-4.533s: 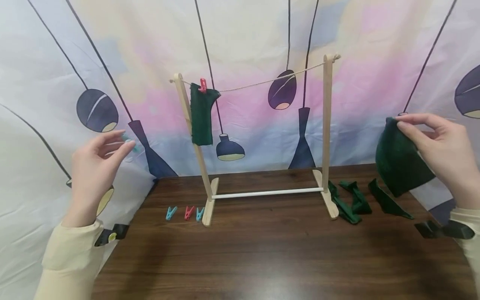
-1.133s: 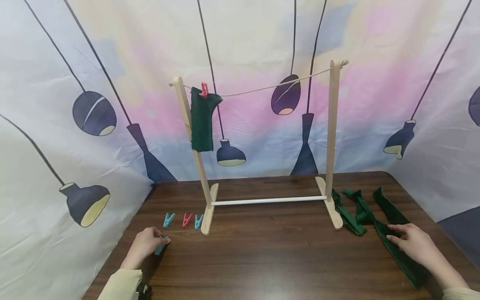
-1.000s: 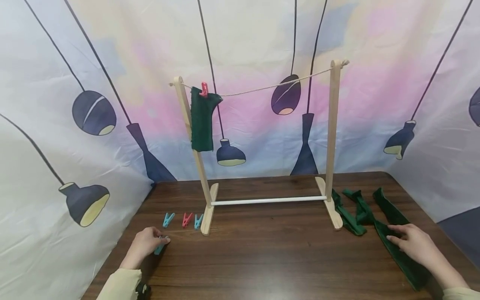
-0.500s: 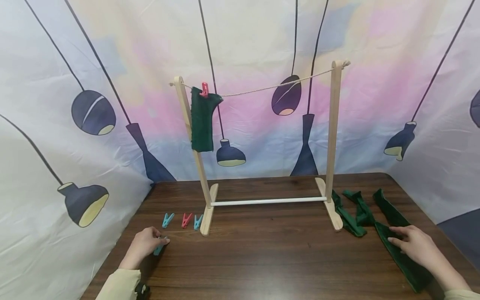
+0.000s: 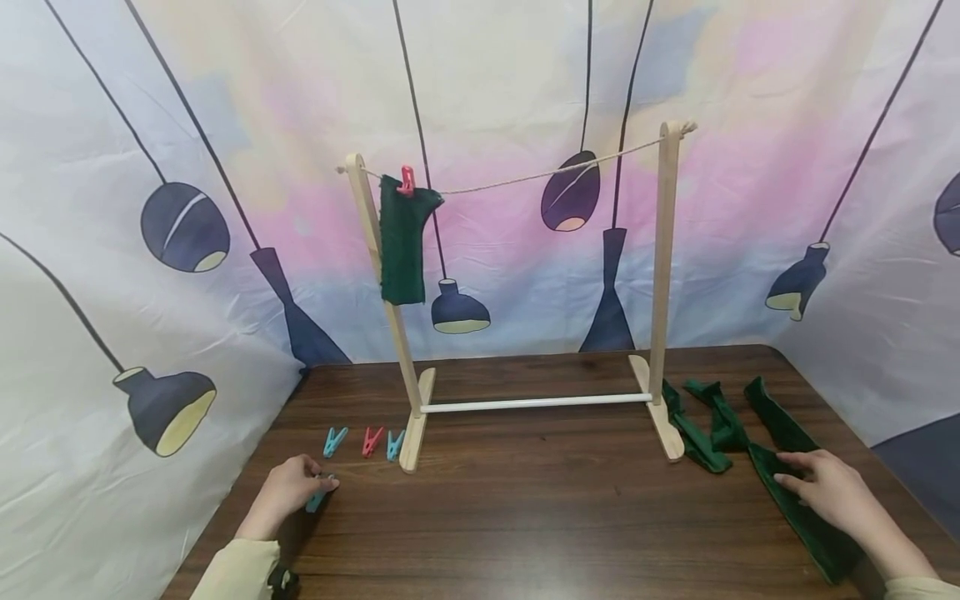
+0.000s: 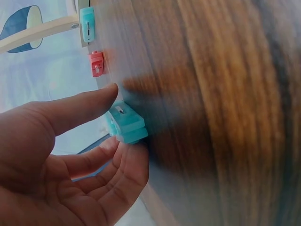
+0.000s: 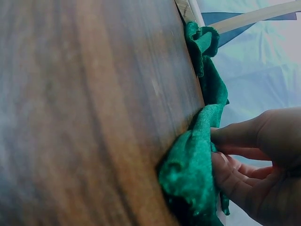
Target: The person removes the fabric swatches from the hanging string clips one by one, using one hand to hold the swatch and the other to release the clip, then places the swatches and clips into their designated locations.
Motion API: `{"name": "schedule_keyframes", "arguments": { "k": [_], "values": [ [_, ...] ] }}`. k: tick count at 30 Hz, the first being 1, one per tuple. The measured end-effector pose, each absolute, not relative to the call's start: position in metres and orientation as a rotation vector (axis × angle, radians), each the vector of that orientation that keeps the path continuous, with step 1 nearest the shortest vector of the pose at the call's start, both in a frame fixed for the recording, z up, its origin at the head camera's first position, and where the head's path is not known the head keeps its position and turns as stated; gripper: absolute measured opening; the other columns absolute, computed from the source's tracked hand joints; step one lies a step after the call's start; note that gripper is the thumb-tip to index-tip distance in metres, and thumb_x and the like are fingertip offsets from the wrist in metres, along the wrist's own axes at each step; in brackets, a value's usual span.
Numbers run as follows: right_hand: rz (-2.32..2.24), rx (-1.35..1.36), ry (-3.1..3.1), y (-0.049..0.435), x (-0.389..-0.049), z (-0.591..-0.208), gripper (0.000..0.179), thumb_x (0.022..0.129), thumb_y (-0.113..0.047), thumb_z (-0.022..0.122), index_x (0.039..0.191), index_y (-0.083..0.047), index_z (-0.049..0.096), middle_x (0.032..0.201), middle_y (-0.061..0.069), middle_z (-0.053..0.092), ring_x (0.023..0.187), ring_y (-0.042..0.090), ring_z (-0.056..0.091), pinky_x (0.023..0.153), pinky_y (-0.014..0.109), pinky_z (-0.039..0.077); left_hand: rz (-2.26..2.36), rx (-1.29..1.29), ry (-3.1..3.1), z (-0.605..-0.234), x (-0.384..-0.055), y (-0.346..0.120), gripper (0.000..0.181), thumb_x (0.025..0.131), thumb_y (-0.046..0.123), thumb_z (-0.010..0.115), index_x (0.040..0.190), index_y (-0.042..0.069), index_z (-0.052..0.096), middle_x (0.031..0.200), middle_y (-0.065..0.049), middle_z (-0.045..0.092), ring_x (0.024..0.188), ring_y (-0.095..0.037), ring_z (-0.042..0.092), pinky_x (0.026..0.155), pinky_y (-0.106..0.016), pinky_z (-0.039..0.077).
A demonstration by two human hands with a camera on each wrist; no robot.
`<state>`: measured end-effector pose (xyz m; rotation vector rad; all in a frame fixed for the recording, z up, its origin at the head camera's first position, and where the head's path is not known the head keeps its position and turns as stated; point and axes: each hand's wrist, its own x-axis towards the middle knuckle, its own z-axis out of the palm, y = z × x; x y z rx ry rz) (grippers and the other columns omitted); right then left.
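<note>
My left hand [image 5: 288, 486] rests low at the table's left. Its fingers touch a blue clothespin [image 6: 126, 122] lying on the wood, while the thumb shows a small gap from it. At the right, my right hand [image 5: 828, 487] lies with loose fingers on a piece of green velvety cloth [image 5: 791, 508]; thumb and index finger stand apart. On the rope [image 5: 510, 178] of a small wooden rack [image 5: 663, 250], another green cloth piece [image 5: 402, 242] hangs near the left post from a red clothespin [image 5: 407, 180].
A blue clothespin [image 5: 335, 442], a red clothespin [image 5: 372, 442] and another blue clothespin [image 5: 395, 446] lie by the rack's left foot [image 5: 417, 429]. Green cloth strips [image 5: 693, 433] lie by its right foot [image 5: 663, 429]. A white rod [image 5: 540, 403] joins both feet. A printed curtain [image 5: 495, 100] stands behind.
Several seconds ago both hands were raised, the left holding a blue clothespin, the right a green cloth. Both have come down to the table with these. Over the last second the hands stay still.
</note>
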<state>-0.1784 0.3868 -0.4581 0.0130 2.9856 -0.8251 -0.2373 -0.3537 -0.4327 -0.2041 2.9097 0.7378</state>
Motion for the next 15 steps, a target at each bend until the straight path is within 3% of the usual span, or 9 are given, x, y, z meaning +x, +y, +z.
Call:
{"name": "schedule_keyframes", "arguments": {
  "k": [9,15],
  "values": [
    [-0.9,-0.01,2.92,0.386,-0.181,-0.453,0.06,0.098,-0.022,0.065,0.132,0.023,0.046,0.116,0.041,0.057,0.07,0.018,0.067,0.059,0.03,0.055,0.758,-0.195,2.887,-0.426,-0.232,-0.362,0.064,0.089,0.045,0.074,0.108,-0.014,0.059,0.088,-0.015,0.064,0.074,-0.024,0.061,0.066,-0.043,0.052],
    [-0.936,-0.002,2.93,0.392,-0.177,-0.439,0.064,0.103,-0.024,0.059,0.137,0.025,0.036,0.123,0.045,0.053,0.077,0.024,0.069,0.062,0.034,0.056,0.72,-0.146,2.968,-0.412,-0.236,-0.364,0.066,0.091,0.046,0.071,0.113,-0.014,0.06,0.099,-0.025,0.067,0.087,-0.036,0.065,0.073,-0.051,0.053]
  ]
}}
